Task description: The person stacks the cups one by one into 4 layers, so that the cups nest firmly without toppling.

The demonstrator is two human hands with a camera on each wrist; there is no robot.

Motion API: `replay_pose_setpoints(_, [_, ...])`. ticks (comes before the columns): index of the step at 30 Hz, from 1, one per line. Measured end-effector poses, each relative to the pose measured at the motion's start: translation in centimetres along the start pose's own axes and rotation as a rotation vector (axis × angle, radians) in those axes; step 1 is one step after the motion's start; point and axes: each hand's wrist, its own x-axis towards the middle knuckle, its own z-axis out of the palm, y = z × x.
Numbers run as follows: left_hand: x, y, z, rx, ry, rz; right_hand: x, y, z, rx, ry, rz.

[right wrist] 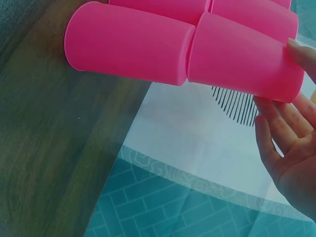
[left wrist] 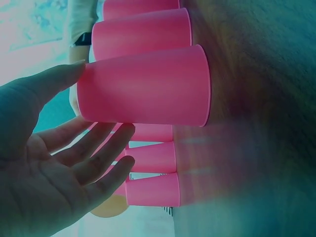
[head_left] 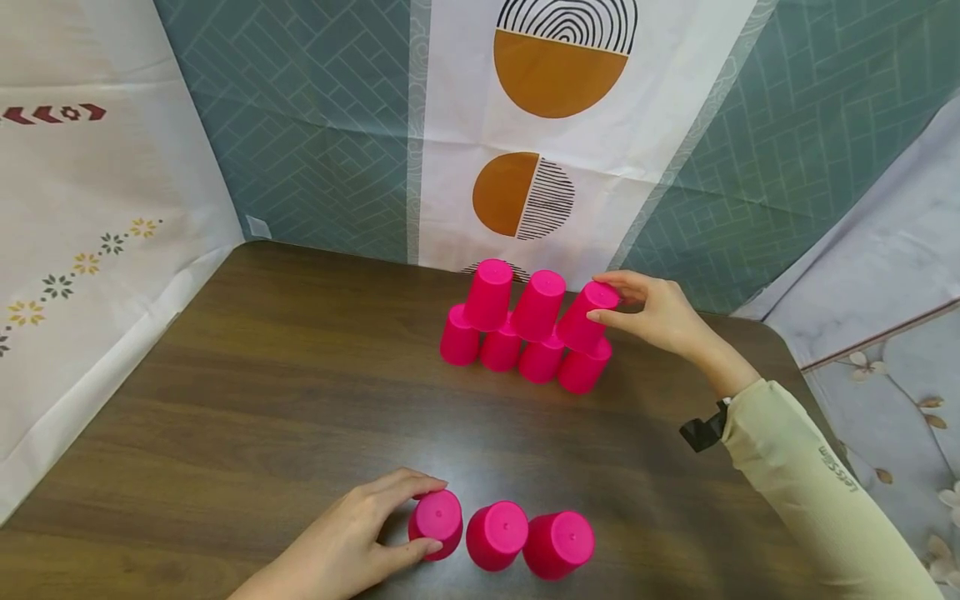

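At the near edge of the view, my left hand (head_left: 348, 533) pinches an upside-down pink cup (head_left: 438, 518) between thumb and fingers. Two more inverted pink cups, a middle one (head_left: 498, 536) and a right one (head_left: 559, 545), stand in line beside it. Farther back, my right hand (head_left: 660, 315) holds another pink cup (head_left: 583, 323) near its closed top, thumb on one side and fingers on the other. In the right wrist view that cup (right wrist: 242, 59) rests its rim on a lower cup (right wrist: 128, 44). It is the rightmost of three upper cups over a row of several inverted cups (head_left: 540, 361).
A dark wooden table (head_left: 262, 400) carries all the cups. Behind the stack hangs a patterned cloth (head_left: 450, 192) with orange and striped shapes. A white cloth wall (head_left: 112, 208) borders the left, and a floral one (head_left: 892, 375) the right.
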Motion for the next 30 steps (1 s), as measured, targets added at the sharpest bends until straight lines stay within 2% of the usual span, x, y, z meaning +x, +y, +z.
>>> replay_pose_setpoints(6, [-0.02, 0.08, 0.06, -0.001, -0.002, -0.024, 0.06, 0.1, -0.02, 0.03, -0.011, 0.019])
replay_pose_setpoints(16, [0.0, 0.13, 0.22, -0.023, -0.021, -0.073, 0.04, 0.21, 0.09, 0.056, -0.021, 0.0])
replay_pose_setpoints(26, [0.07, 0.0, 0.16, -0.053, -0.017, -0.04, -0.01, 0.08, 0.2, 0.019, -0.012, -0.021])
replay_pose_setpoints(30, [0.02, -0.11, 0.06, -0.029, -0.007, -0.031, -0.22, 0.17, 0.3, -0.008, 0.003, -0.039])
